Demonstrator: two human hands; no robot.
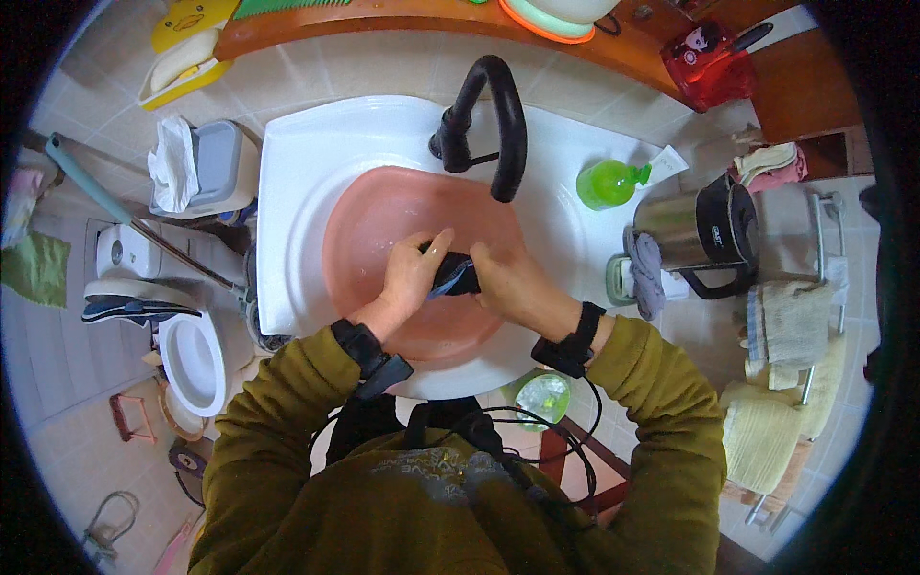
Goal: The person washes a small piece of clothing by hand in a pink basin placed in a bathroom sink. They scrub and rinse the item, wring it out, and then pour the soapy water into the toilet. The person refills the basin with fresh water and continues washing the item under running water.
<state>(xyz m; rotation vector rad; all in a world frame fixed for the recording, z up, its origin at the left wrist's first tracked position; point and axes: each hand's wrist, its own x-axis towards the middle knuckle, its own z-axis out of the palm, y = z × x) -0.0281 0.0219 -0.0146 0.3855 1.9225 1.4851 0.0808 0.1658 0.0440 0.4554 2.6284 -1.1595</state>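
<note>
Over a pink basin (355, 225) set in the white washbasin, both my hands grip a small dark cloth item (454, 276) with a bluish patch. My left hand (410, 278) is closed on its left end, thumb raised along the top. My right hand (513, 286) wraps round the other end, with the knuckles turned up. Whether the cloth is a sock or something else I cannot tell, since my fingers hide much of it. Water appears to lie in the basin below.
A black faucet (513, 134) arches over the basin's far side. On the right stand a green pump bottle (606, 185), a steel kettle (676, 225) and a grey cloth (646, 273). Towels (791, 321) hang farther right. A toilet (196, 359) is at the left.
</note>
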